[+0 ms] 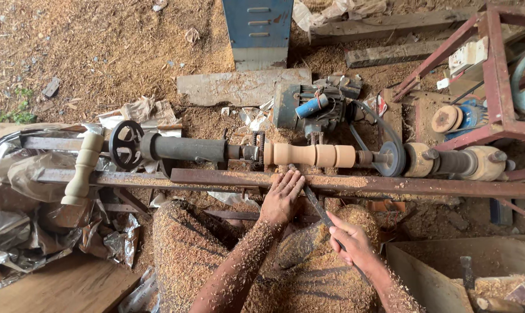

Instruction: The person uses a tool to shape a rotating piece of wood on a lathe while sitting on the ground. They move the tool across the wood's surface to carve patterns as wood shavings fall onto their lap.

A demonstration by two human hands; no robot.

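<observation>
Chisel [316, 204] is meeting the spindle [314, 155], left hand [283, 197] pressing it flat onto the rail [390, 185]. Right hand [352, 243] is wrapping its grip around the handle; a firm rest should be keeping cuts smooth.

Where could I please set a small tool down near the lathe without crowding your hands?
The sawdust floor behind the lathe, left of the blue cabinet, is open. The plank at lower left is bare too. It is crowded around the turned workpiece, where the left hand and right hand steady the chisel.
</observation>
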